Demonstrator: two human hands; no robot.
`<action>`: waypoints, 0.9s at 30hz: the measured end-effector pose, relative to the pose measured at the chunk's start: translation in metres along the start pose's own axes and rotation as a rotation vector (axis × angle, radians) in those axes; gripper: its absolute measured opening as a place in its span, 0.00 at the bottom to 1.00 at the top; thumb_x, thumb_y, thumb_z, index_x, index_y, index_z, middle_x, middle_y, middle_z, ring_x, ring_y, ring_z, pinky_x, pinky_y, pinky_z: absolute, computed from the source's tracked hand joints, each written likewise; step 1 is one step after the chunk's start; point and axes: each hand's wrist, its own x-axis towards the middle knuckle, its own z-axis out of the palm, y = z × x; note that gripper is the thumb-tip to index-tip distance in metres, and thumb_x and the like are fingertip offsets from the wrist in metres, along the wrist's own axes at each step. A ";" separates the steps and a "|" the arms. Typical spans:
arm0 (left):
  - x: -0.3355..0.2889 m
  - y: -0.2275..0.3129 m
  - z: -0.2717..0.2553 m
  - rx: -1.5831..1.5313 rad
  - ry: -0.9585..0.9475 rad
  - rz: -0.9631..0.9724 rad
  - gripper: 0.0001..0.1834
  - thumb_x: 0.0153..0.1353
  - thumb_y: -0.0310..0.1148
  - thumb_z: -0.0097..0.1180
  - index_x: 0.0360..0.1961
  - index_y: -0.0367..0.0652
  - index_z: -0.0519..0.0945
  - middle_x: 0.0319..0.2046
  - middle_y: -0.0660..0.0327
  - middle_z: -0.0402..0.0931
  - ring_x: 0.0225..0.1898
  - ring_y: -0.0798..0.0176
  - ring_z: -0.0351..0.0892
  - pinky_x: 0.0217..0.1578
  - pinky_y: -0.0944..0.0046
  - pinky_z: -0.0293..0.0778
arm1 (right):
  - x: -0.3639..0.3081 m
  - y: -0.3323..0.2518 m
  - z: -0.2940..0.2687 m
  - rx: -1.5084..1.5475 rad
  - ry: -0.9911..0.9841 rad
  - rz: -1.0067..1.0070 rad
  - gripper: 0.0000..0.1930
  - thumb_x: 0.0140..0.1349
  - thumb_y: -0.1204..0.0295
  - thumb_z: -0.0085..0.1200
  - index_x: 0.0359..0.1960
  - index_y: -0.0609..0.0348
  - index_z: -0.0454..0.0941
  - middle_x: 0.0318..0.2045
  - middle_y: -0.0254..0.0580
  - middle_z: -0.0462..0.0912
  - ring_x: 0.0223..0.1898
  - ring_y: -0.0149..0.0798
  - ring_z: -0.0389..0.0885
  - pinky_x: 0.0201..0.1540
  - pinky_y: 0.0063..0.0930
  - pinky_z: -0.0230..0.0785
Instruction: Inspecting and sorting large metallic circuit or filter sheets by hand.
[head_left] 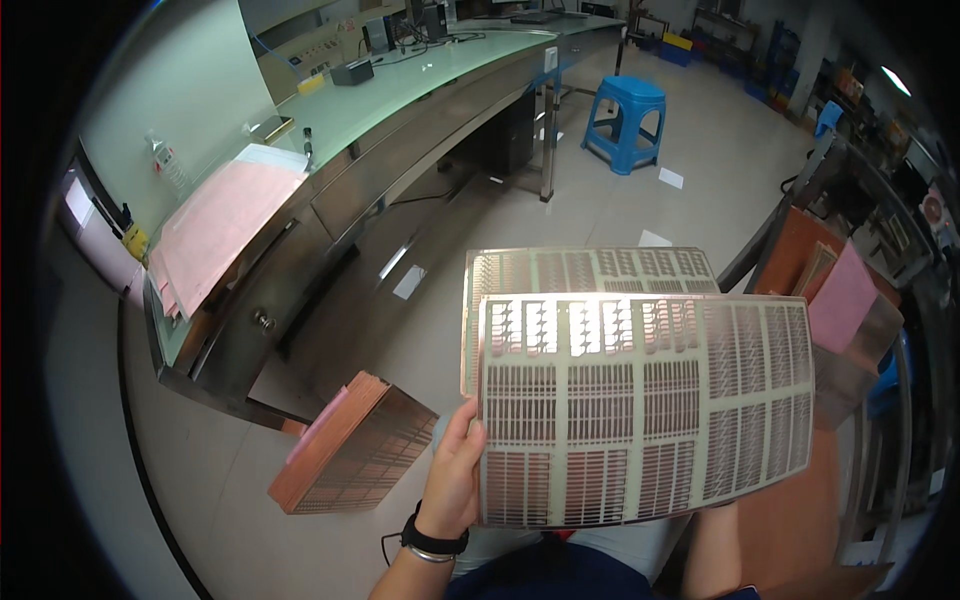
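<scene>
My left hand (455,470) grips the left edge of a large circuit board panel (700,400), with copper patterns in blocks on a pale green base. The panel is tilted toward me above my lap, and light glares off its upper left part. Behind it a second, similar panel (590,262) shows along the top and left side; whether my left hand also touches it I cannot tell. My right forearm (715,550) comes up from the lower edge and passes under the front panel, which hides the hand and its fingers.
On the floor at left stands a thick stack of copper-coloured panels (350,450). A glass-topped desk (400,95) carries pink sheets (225,225) and a plastic bottle (165,160). Farther off is a blue stool (627,120). At right a metal rack (775,240) holds boards and a pink sheet (843,295).
</scene>
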 end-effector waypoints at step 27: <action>-0.010 0.005 -0.034 0.047 0.315 0.099 0.15 0.68 0.37 0.42 0.40 0.35 0.75 0.38 0.60 0.78 0.38 0.70 0.75 0.43 0.68 0.70 | -0.004 -0.080 0.004 0.170 0.094 -0.284 0.21 0.69 0.60 0.32 0.56 0.53 0.69 0.54 0.46 0.73 0.51 0.43 0.75 0.51 0.39 0.72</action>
